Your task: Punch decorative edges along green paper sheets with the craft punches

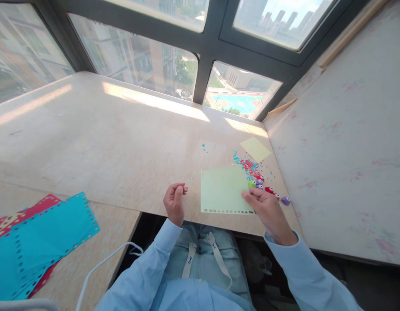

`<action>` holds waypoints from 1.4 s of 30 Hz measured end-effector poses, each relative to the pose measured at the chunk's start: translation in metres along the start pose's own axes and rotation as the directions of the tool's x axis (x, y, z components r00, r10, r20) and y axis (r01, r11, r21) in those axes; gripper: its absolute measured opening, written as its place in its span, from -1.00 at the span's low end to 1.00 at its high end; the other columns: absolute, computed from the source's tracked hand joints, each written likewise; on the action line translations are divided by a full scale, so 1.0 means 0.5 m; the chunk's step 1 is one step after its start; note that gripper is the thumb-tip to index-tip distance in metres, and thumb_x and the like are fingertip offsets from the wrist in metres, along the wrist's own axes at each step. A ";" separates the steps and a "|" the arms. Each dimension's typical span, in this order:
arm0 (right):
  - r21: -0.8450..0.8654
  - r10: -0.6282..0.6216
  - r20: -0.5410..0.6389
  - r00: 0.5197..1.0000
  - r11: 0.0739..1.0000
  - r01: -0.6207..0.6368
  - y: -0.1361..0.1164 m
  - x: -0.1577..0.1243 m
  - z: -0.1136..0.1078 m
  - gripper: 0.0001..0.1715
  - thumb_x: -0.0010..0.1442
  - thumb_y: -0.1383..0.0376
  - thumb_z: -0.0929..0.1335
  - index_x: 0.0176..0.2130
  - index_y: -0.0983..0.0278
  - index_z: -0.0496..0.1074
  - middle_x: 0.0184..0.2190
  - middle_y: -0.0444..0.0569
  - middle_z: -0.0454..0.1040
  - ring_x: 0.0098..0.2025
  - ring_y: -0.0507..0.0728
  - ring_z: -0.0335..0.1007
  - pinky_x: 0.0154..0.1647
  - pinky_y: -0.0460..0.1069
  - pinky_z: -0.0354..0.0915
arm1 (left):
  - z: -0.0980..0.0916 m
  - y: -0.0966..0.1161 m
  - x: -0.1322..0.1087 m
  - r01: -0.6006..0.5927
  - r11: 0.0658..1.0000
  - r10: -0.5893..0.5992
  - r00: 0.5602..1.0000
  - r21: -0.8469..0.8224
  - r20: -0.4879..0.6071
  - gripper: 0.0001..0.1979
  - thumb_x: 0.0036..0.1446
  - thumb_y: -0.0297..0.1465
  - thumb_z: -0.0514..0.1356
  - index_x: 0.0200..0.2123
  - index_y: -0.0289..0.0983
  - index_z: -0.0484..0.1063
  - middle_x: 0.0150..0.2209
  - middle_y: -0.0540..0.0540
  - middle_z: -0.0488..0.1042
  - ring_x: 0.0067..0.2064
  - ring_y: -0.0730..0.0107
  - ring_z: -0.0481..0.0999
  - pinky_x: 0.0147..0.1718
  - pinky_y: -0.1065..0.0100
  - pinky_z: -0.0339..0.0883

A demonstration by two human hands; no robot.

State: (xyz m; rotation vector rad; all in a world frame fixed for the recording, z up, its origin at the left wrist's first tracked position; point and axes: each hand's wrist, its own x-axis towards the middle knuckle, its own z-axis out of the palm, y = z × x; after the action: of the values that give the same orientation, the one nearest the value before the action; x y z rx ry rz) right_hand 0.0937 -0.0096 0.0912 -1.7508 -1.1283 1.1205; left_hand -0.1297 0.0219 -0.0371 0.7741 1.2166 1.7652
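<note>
Item 1. Your right hand [268, 208]: fingers loosely extended and flat, fingertips on the right edge of the pale green sheet [222, 189]. They probably pinned it against sliding. No closed grip showed.

Item 2. Your left hand [174, 201]: curled into a loose fist just left of the sheet, apart from it and seemingly empty. It looked to be resting at the near edge of the worktop [122, 142].

Item 3. Pale green sheet: lay flat near your edge of the worktop, with a row of punched shapes along its near border.

Item 4. Small craft punches [260, 185], green, purple and red: clustered just beside your right fingertips, apparently for easy reach.

Item 5. Paper confetti [248, 166]: scattered beyond the punches, beside a yellow-green square [255, 149].

Item 6. Blue sheets [54, 231] over red sheets [41, 203], edges perforated: stacked well apart at far left, seemingly set aside.
</note>
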 end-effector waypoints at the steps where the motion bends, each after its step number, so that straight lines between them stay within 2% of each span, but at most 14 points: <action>1: 0.154 0.085 0.021 0.996 0.984 -0.088 0.025 -0.032 0.012 -0.61 -0.05 0.04 0.51 -0.33 0.25 0.48 -0.45 -0.06 0.55 -0.35 0.20 0.46 -0.32 0.06 0.37 | -0.001 -0.002 0.000 0.007 1.000 -0.007 1.000 -0.012 -0.005 -0.79 0.18 -0.28 0.17 -0.29 -0.30 0.49 -0.44 -0.02 0.47 -0.36 0.44 0.46 -0.30 0.36 0.37; 3: 0.413 0.251 0.063 0.966 0.875 -0.254 0.076 -0.101 0.040 -0.48 -0.11 0.08 0.55 -0.19 0.27 0.48 -0.39 -0.03 0.59 -0.37 0.20 0.51 -0.37 0.06 0.41 | -0.004 -0.003 -0.001 0.026 0.999 -0.027 1.000 -0.025 -0.012 -0.80 0.18 -0.27 0.17 -0.29 -0.29 0.49 -0.45 -0.01 0.46 -0.37 0.45 0.45 -0.29 0.36 0.37; 6: 0.659 0.398 0.060 0.916 0.673 -0.336 0.138 -0.199 0.082 -0.38 -0.17 0.22 0.60 -0.09 0.26 0.46 -0.26 -0.01 0.62 -0.30 0.19 0.56 -0.35 0.03 0.46 | -0.010 0.005 -0.006 0.047 0.999 -0.047 0.999 -0.020 -0.020 -0.79 0.17 -0.27 0.17 -0.29 -0.29 0.49 -0.47 0.00 0.44 -0.38 0.44 0.44 -0.29 0.36 0.37; 8: 0.754 0.516 0.036 0.856 0.548 -0.362 0.164 -0.248 0.106 -0.31 -0.26 0.28 0.63 -0.09 0.25 0.48 -0.30 -0.04 0.64 -0.31 0.18 0.57 -0.37 0.02 0.48 | -0.019 0.018 -0.013 0.052 0.999 -0.051 0.998 0.004 -0.037 -0.79 0.16 -0.26 0.18 -0.29 -0.29 0.49 -0.48 0.00 0.43 -0.39 0.44 0.44 -0.31 0.36 0.37; 9: 0.775 0.566 0.076 0.821 0.485 -0.406 0.172 -0.266 0.117 -0.29 -0.29 0.32 0.64 -0.10 0.25 0.49 -0.33 -0.04 0.64 -0.31 0.18 0.58 -0.36 0.01 0.49 | -0.025 0.027 -0.018 0.054 0.998 -0.053 0.997 0.030 -0.050 -0.79 0.16 -0.26 0.19 -0.30 -0.29 0.50 -0.50 0.01 0.42 -0.40 0.44 0.44 -0.32 0.37 0.36; 12: 0.788 0.588 0.192 0.786 0.385 -0.480 0.179 -0.295 0.145 -0.29 -0.25 0.32 0.63 -0.06 0.25 0.49 -0.31 -0.01 0.65 -0.27 0.21 0.60 -0.29 0.05 0.52 | -0.046 0.055 -0.037 0.067 0.987 -0.058 0.996 0.143 -0.066 -0.79 0.16 -0.26 0.18 -0.29 -0.29 0.51 -0.57 0.05 0.38 -0.47 0.46 0.40 -0.39 0.41 0.33; 17: 0.826 0.532 0.220 0.817 0.344 -0.446 0.164 -0.294 0.183 -0.24 -0.26 0.36 0.63 -0.02 0.23 0.49 -0.28 -0.02 0.65 -0.21 0.21 0.60 -0.20 0.07 0.53 | -0.073 0.083 -0.071 0.068 0.963 -0.067 0.998 0.261 -0.012 -0.76 0.16 -0.24 0.18 -0.29 -0.29 0.52 -0.59 0.05 0.36 -0.51 0.47 0.36 -0.48 0.44 0.28; 22: 0.824 0.523 0.235 0.820 0.339 -0.453 0.154 -0.289 0.222 -0.50 -0.20 0.33 0.62 -0.21 0.26 0.54 -0.27 -0.01 0.65 -0.21 0.19 0.60 -0.18 0.05 0.53 | -0.079 0.086 -0.080 0.086 0.960 -0.089 0.996 0.265 0.001 -0.74 0.16 -0.22 0.17 -0.29 -0.29 0.51 -0.60 0.05 0.36 -0.53 0.46 0.36 -0.49 0.42 0.31; 30: 0.858 0.534 0.111 0.838 0.375 -0.352 0.120 -0.265 0.273 -0.66 -0.25 0.33 0.61 -0.43 0.23 0.50 -0.28 -0.08 0.64 -0.20 0.16 0.58 -0.16 0.03 0.53 | -0.101 0.087 -0.053 0.101 0.961 -0.086 0.994 0.257 -0.071 -0.77 0.16 -0.25 0.17 -0.28 -0.29 0.52 -0.59 0.05 0.37 -0.51 0.47 0.37 -0.46 0.43 0.30; 36: 0.882 0.513 0.084 0.854 0.361 -0.304 0.069 -0.219 0.277 -0.47 -0.25 0.39 0.60 -0.20 0.20 0.53 -0.26 -0.12 0.64 -0.19 0.12 0.57 -0.16 -0.02 0.52 | -0.102 0.089 -0.045 0.123 0.958 -0.104 0.991 0.259 -0.083 -0.76 0.15 -0.24 0.18 -0.29 -0.29 0.52 -0.58 0.05 0.39 -0.50 0.47 0.39 -0.46 0.44 0.31; 42: 0.885 0.474 0.104 0.874 0.357 -0.299 0.049 -0.190 0.270 -0.51 -0.16 0.41 0.56 -0.17 0.22 0.53 -0.23 -0.10 0.63 -0.17 0.10 0.56 -0.10 0.00 0.50 | -0.097 0.092 -0.047 0.118 0.950 -0.101 0.992 0.289 -0.072 -0.75 0.15 -0.23 0.19 -0.29 -0.29 0.52 -0.56 0.04 0.40 -0.49 0.47 0.40 -0.45 0.45 0.32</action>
State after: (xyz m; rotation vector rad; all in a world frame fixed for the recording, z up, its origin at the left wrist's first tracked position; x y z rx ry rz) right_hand -0.0470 -0.0886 0.0500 -1.1784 0.1348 1.4338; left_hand -0.1727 -0.0278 -0.0110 0.8111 1.5528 1.5442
